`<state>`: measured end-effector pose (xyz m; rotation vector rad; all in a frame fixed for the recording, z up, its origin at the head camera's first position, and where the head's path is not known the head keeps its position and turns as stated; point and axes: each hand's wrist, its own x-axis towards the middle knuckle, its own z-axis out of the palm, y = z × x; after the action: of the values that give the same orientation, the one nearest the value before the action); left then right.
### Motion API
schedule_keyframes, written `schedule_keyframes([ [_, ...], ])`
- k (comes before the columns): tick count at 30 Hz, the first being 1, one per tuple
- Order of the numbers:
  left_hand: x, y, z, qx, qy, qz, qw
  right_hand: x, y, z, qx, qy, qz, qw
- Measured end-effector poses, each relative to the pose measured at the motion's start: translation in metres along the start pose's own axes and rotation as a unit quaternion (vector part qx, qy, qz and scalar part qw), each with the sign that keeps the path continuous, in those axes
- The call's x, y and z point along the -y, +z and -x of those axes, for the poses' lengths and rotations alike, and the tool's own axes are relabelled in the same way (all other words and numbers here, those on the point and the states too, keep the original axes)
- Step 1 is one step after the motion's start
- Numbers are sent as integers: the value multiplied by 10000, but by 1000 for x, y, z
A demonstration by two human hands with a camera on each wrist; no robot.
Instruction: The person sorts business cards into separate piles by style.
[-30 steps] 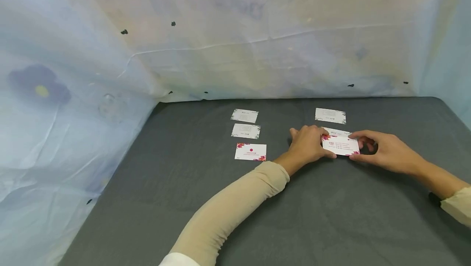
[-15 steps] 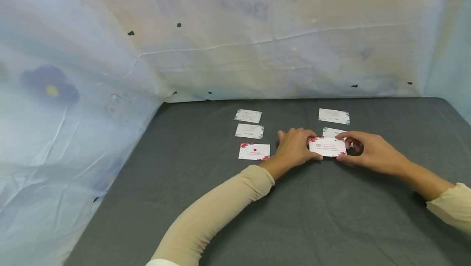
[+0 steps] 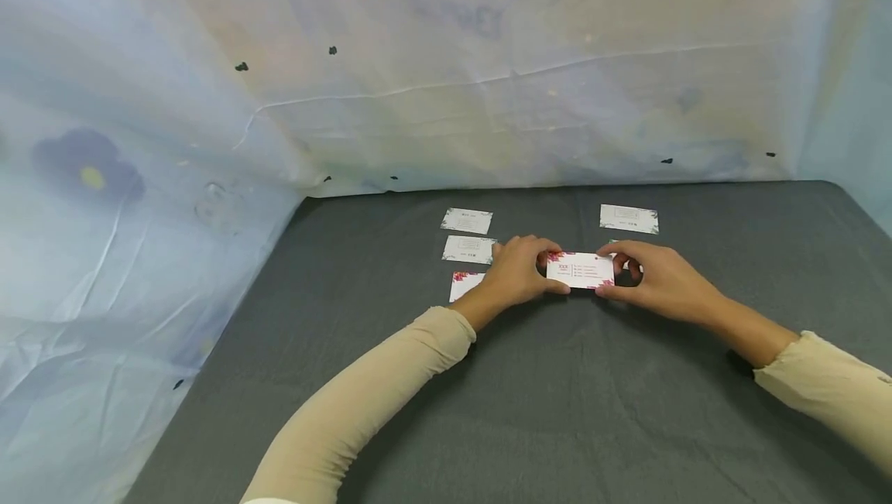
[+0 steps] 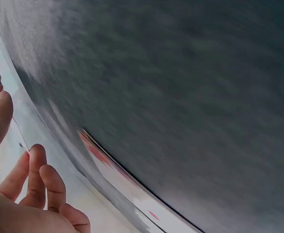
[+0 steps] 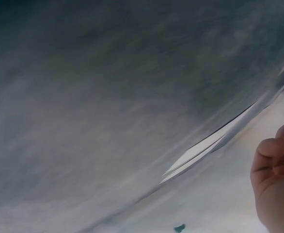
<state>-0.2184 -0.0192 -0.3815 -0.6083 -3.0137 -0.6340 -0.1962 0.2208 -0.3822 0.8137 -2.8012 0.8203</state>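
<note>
Between both hands, raised a little over the dark grey cloth, is a white business card point(image 3: 580, 270) with pink-red floral corners. My left hand point(image 3: 519, 268) pinches its left end between thumb and fingers. At the other end, my right hand point(image 3: 655, 279) pinches it the same way. A second pink-cornered business card point(image 3: 465, 285) lies partly hidden under the left hand and wrist. In the left wrist view, the left hand point(image 4: 35, 194) is at the lower left, the held card seen nearly edge-on. Only part of the right hand point(image 5: 277, 179) enters the right wrist view.
Two white cards with grey-green leafy corners, a farther card point(image 3: 467, 221) and a nearer card point(image 3: 468, 249), lie at back left. Another white card point(image 3: 629, 219) lies at back right; one more is almost hidden behind the right hand. A pale patterned curtain point(image 3: 488, 117) hangs behind the table.
Both hands have carried the pink-cornered card leftward, from over the right-hand cards to between the two groups. The left hand now covers part of the pink-cornered card on the table.
</note>
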Motion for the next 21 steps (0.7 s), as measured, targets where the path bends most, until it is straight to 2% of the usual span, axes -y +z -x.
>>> schedule_keyframes([
  [6, 20, -5, 8, 158, 76, 94, 9998, 12, 11, -9, 109, -63, -51, 9999],
  [15, 53, -27, 20, 176, 293, 180, 9993, 37, 27, -27, 348, 80, -7, 9994],
  [21, 70, -39, 30, 191, 306, 176, 9992, 52, 35, -36, 373, -100, -73, 9992],
])
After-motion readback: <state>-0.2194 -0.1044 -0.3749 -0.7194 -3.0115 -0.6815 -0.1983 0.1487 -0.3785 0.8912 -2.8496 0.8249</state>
